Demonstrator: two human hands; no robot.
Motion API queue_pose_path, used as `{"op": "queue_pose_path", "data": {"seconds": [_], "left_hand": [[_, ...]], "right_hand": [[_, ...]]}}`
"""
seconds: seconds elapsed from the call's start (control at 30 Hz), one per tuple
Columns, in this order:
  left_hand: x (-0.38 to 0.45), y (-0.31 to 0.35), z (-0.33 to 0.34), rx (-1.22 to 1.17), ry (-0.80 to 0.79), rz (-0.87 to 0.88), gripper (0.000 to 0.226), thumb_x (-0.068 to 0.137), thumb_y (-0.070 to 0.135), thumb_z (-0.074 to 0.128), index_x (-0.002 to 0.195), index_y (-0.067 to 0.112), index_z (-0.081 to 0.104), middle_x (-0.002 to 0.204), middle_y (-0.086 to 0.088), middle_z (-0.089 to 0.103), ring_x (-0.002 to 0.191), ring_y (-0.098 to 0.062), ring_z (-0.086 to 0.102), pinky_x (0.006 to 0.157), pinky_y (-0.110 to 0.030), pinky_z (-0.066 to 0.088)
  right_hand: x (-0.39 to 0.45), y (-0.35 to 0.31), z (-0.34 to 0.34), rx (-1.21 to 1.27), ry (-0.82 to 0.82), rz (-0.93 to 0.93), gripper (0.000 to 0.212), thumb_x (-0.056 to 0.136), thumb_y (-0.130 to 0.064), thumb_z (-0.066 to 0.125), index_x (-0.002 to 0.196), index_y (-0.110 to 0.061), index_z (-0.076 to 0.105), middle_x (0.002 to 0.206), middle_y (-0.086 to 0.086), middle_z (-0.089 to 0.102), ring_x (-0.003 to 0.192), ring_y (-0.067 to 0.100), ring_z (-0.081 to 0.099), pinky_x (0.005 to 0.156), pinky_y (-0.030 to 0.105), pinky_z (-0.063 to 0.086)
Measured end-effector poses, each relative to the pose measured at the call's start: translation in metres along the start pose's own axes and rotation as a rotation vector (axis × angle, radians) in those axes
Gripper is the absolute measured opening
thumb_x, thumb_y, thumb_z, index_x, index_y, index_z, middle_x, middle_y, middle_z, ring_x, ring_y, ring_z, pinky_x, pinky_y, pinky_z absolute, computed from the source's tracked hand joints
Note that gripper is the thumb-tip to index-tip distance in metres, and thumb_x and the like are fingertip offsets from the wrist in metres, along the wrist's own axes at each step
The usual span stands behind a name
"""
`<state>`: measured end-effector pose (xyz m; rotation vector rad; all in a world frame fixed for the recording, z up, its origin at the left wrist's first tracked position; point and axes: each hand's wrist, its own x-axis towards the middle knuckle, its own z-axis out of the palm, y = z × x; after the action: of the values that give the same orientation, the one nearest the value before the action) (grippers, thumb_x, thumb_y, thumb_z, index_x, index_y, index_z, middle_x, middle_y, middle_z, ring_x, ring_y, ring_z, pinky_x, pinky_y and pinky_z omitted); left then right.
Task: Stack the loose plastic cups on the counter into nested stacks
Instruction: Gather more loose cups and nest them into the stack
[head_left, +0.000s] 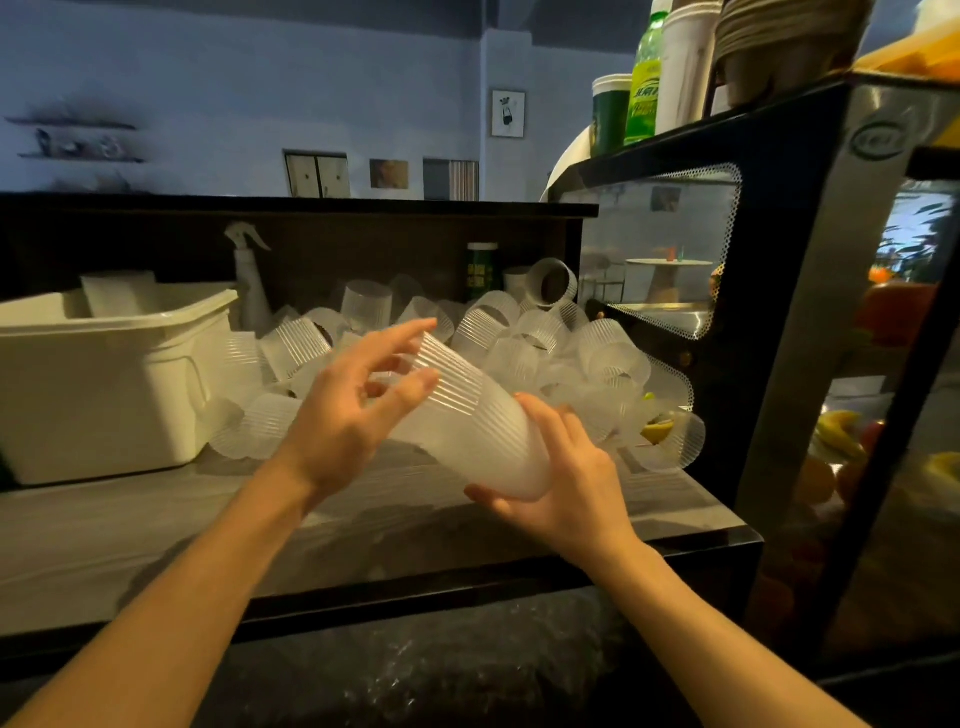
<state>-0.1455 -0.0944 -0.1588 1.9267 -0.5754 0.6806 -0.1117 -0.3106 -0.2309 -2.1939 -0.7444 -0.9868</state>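
Nested stack: a tilted stack of ribbed translucent plastic cups (467, 421) is held above the grey counter (363, 519), mouth up-left, base down-right.
Right hand: the right hand (566, 478) cups the stack's base, fingers curled round it.
Left hand: the left hand (358, 410) has its fingers spread and loosely bent at the stack's mouth, fingertips touching the rim.
Loose cups: a heap of ribbed translucent cups (519, 338) lies just beyond both hands.
Open room: bare counter lies beneath and nearer than the hands, ending at a dark front edge.
Edges: a cream plastic tub (104, 384) stands left of the left hand; a black-framed glass display case (779, 249) walls the right.
Hard to tell: how many cups the stack holds; the heap's far cups blur together.
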Motion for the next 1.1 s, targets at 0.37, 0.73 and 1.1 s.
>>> {"op": "queue_pose_path", "data": {"seconds": [0.37,0.73,1.1], "left_hand": [[-0.003,0.018,0.039,0.448,0.075,0.137,0.065,0.093,0.053,0.028,0.148,0.022,0.038,0.105,0.006,0.047,0.095,0.007,0.046,0.074,0.0,0.034],[0.008,0.031,0.072,0.415,-0.195,0.028,0.081,0.08,0.077,0.021,0.145,0.03,0.036,0.134,0.007,0.041,0.115,-0.005,0.045,0.096,-0.024,0.039],[0.022,-0.019,0.099,0.159,0.154,-0.336,0.038,0.093,0.056,0.048,0.11,0.023,0.056,0.096,0.002,0.064,0.089,-0.019,0.064,0.081,-0.041,0.056]], "right_hand": [[-0.015,0.011,-0.025,-0.099,0.045,-0.032,0.087,0.07,-0.074,0.062,0.137,-0.024,0.037,0.116,-0.003,0.052,0.096,0.011,0.055,0.071,0.031,0.056],[-0.022,0.026,-0.05,-0.103,0.013,-0.005,0.087,0.069,-0.076,0.061,0.136,-0.027,0.036,0.113,-0.005,0.053,0.094,0.011,0.055,0.07,0.034,0.055],[-0.034,0.069,-0.07,0.461,0.297,0.503,0.066,0.07,-0.06,0.068,0.125,-0.037,0.039,0.108,-0.018,0.054,0.096,0.002,0.06,0.066,0.014,0.052]]}}
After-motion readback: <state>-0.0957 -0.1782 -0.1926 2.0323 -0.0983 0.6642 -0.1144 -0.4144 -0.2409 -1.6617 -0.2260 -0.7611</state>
